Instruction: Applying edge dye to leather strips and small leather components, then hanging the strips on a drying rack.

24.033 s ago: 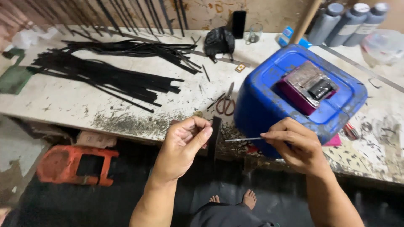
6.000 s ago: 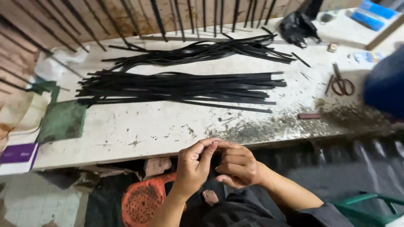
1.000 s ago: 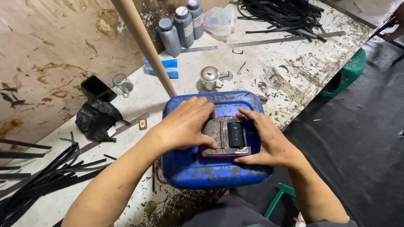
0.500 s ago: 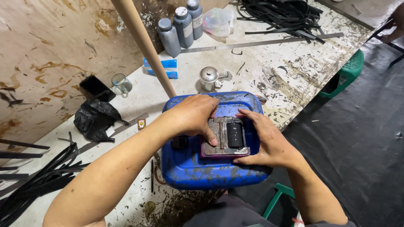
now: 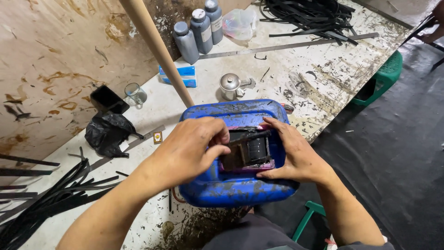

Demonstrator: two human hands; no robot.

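A blue plastic jerrycan lies flat on the stained white workbench in front of me. On top of it sits a small dark box-like device on a pink base. My left hand grips the device's left side, fingers curled over its top edge. My right hand holds its right side and the pink base, thumb near the top. The device is tilted up slightly on the left.
A wooden pole leans across the bench. Three grey bottles, a metal pot, a blue packet, a glass, a phone and a black bag stand behind. Black strips lie left and far right. A green stool stands beside the bench.
My left hand has slid from the can's top onto the device and curled around its left edge, and the device has tipped up. My right hand has stayed at its right side.
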